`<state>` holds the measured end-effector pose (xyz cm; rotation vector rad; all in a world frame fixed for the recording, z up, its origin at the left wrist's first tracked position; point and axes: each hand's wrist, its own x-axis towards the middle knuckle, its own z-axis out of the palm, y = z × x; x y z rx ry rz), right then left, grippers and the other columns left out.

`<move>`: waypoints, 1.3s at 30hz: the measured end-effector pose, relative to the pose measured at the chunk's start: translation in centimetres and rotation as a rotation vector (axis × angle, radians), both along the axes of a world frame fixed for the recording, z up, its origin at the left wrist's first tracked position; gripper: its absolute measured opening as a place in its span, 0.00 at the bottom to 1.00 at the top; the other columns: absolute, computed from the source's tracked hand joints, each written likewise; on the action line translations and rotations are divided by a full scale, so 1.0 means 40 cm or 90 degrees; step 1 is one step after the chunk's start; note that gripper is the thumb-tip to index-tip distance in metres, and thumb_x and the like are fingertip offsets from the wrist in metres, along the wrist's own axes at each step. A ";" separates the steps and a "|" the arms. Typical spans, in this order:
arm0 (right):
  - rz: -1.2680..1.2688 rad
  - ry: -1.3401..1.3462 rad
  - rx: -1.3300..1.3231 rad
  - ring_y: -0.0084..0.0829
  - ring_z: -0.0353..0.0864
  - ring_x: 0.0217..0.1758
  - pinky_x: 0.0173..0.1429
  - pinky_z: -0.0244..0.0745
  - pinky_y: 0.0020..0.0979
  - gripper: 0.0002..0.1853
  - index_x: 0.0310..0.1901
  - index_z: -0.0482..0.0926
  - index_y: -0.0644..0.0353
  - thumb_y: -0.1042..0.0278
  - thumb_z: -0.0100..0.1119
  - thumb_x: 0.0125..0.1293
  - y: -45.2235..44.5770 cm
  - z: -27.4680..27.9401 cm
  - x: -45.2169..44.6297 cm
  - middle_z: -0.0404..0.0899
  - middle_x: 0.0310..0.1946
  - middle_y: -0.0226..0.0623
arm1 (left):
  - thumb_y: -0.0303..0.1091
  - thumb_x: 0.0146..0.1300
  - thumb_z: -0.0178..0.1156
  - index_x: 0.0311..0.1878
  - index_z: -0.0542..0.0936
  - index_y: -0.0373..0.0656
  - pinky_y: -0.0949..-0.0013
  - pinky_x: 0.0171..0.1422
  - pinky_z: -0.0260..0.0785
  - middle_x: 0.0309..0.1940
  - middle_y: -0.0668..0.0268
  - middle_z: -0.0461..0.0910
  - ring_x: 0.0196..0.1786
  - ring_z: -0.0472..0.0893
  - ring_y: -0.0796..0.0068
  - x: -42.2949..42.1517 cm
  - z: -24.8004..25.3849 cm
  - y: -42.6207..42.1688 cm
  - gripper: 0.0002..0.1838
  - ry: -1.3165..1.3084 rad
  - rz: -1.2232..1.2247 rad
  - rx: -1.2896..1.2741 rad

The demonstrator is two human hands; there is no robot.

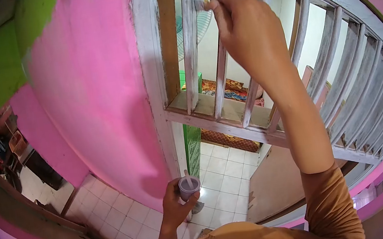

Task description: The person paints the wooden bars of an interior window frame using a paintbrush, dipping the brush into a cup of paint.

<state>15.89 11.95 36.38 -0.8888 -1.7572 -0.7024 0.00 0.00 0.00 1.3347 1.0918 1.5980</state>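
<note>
Two grips: left hand (176,206) curls round a paint cup (190,194), seemingly preventing spills; right hand (249,26) pinches a small brush (203,4) at a slat (190,61).

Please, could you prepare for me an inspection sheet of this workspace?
Surface: wooden slats with uneven pale paint, brown showing in places.
Job's things: a small cup with a stick standing in it; what looks like a small brush, mostly hidden.
Clutter: patterned bedding beyond the slats; a basket at far left.
Hands: left hand holds the cup; right hand pinches the brush at the slats.
Cables: nothing seen.
Surroundings: pink wall, tiled floor, a fan behind the slats.
</note>
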 end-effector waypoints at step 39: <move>0.235 0.041 -0.307 0.56 0.80 0.31 0.35 0.74 0.50 0.06 0.39 0.80 0.67 0.73 0.58 0.71 -0.116 -0.363 0.022 0.80 0.31 0.53 | 0.26 0.58 0.74 0.64 0.67 0.37 0.65 0.65 0.72 0.55 0.60 0.78 0.60 0.79 0.69 -0.003 -0.011 -0.020 0.33 0.007 -0.002 -0.030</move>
